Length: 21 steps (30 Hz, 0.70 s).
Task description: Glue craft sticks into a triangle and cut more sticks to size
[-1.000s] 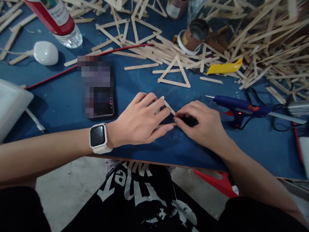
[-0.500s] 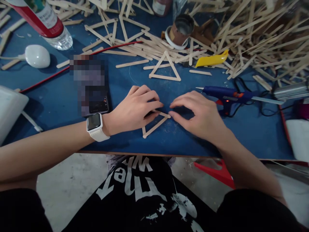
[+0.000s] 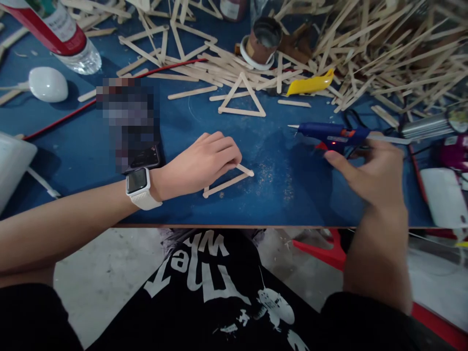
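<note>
Tbl blue, floor grey; L hand pinching triangle; R hand @ glue gun, grip unclear.

The table is blue, the sticks at centre pale tan. The glue gun at right is dark blue; the shirt at bottom centre, black with white lettering.

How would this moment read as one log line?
left hand: over sticks | right hand: open, at glue gun | gun light: red
</note>
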### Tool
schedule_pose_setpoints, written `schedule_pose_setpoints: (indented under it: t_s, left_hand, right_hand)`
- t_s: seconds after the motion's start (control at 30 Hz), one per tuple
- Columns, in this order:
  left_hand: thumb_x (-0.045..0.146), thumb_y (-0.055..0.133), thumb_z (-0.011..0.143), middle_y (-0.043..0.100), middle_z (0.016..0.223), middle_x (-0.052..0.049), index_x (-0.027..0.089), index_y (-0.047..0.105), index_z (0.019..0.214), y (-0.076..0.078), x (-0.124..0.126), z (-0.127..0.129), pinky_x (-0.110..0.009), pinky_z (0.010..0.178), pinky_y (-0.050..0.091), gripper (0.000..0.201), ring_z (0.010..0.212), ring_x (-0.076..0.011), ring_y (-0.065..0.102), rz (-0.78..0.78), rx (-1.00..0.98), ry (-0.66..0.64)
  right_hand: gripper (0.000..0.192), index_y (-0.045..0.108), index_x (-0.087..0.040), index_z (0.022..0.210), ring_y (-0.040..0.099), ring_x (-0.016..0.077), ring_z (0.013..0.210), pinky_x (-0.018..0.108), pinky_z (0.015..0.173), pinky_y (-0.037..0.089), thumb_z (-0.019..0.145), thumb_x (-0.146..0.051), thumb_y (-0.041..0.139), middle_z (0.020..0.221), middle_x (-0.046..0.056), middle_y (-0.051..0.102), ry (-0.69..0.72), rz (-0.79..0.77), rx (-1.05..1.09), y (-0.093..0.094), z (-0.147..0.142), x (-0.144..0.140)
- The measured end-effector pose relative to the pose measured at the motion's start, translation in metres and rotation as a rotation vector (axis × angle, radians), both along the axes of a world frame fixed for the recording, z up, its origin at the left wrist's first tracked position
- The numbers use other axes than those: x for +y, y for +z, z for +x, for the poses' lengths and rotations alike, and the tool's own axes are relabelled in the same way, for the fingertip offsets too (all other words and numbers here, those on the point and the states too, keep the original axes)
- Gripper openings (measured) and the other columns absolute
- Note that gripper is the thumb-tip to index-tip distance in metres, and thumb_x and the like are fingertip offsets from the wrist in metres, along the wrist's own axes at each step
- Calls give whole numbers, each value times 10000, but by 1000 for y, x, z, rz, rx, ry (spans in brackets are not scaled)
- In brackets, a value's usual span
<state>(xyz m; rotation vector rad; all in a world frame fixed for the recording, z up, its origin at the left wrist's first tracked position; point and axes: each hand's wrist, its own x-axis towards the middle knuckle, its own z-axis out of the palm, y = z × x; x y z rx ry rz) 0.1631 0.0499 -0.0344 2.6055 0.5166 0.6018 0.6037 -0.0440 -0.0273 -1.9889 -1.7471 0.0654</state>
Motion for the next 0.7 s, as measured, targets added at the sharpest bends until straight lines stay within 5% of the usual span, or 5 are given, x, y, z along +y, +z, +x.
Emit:
schedule_pose_setpoints:
  t_s: [0.23,0.37,0.5,0.7]
  left_hand:
    - [163,467,1268,797,1267,-156,142,731,1379,7,-2,-2,-440,973,604,288,1088,-275,744,-54,1,12]
    - [273,533,1276,799,1264,-166,116,713,1467,11,-4,-3,-464,1015,636,306,1137,-299,778,-70,12,-17]
    - [347,622,1251,814,1308,-155,144,669,1526,10,-7,-3,-475,1085,668,345,1171,-293,800,-122,-1,35]
    - [372,640,1248,822,1308,-135,174,618,1605,7,-13,-2,-473,1049,690,409,1137,-286,813,-125,24,96]
  right_hand:
    - [568,812,-281,936,838,364,1065,590,1159,668,979,-846,853,951,93,844,244,-220,97,5,-16,56]
    - [708,863,-253,1102,777,233,749,452,817,726,993,-952,833,997,70,868,393,-284,412,14,-47,70]
    - [670,846,-231,1091,643,131,566,324,499,561,998,-893,895,1042,79,896,621,-453,662,24,-72,74]
    - [658,832,-243,1034,558,138,561,332,482,393,1012,-900,871,751,-7,714,670,-464,673,29,-69,57]
